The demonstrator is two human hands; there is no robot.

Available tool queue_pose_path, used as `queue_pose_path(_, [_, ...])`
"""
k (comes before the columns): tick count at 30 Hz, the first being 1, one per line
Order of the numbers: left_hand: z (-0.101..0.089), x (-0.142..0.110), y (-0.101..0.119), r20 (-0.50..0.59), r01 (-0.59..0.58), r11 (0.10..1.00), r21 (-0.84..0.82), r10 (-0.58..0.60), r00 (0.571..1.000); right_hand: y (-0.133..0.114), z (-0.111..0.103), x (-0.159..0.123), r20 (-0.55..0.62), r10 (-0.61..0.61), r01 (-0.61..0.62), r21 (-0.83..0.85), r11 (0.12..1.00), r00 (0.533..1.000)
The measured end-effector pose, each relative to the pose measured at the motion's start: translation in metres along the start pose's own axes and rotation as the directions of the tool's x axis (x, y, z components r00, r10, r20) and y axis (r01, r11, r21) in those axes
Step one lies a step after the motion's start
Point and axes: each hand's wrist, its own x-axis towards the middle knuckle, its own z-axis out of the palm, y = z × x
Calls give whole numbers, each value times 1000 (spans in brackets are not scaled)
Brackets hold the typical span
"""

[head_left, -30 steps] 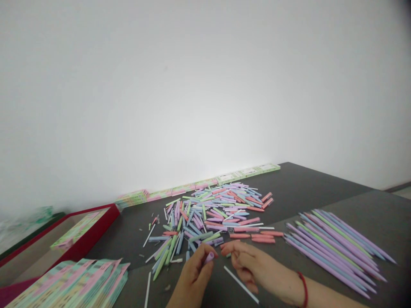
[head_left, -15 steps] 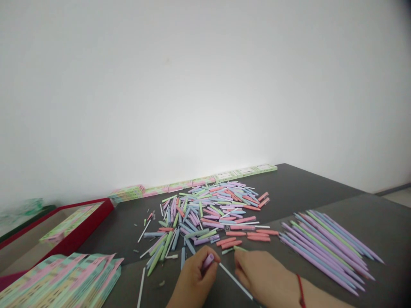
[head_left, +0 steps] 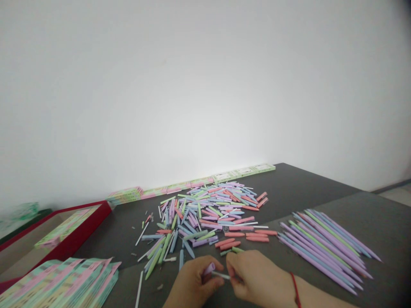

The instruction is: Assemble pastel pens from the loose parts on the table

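At the bottom middle, my left hand (head_left: 192, 282) is closed round a short purple pen barrel (head_left: 209, 268), its open end pointing right. My right hand (head_left: 253, 276), with a red cord at the wrist, pinches a thin white refill (head_left: 221, 275) whose tip sits at the barrel's mouth. Both hands rest low over the dark table (head_left: 321, 188). Just beyond them lies a loose heap of pastel pen parts (head_left: 205, 214) in pink, purple, blue and green.
A row of long assembled pens (head_left: 324, 246) lies at the right. Stacked pastel cards (head_left: 61, 284) fill the bottom left, beside a red tray (head_left: 73, 239). Flat green and pink boxes (head_left: 192, 184) line the wall edge. Loose white refills (head_left: 140, 288) lie near my left hand.
My right hand picked the white refill up off the table and brought its tip to the purple barrel in my left hand. The view shifted slightly.
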Motion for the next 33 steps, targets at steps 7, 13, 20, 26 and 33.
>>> queue_pose_path(7, [-13, 1, -2, -81, 46, 962, 271, -25, 996, 8, -7, 0, -64, -44, 56, 197, 979, 997])
queue_pose_path(13, [-25, 7, -17, -194, 157, 971, 179, -122, 973, 41, 9, 20, -126, -18, 96, 641, 761, 992])
queue_pose_path(20, [-22, 9, -22, -213, 170, 967, 191, -129, 968, 43, 21, 26, -210, -52, 196, 754, 627, 976])
queue_pose_path(26, [-21, 9, -24, -249, 153, 961, 231, -93, 964, 35, 6, 20, -140, -22, 102, 591, 800, 990])
queue_pose_path(33, [-21, 4, -17, -247, 137, 934, 331, -54, 968, 25, -1, 20, -120, -17, 67, 422, 904, 993])
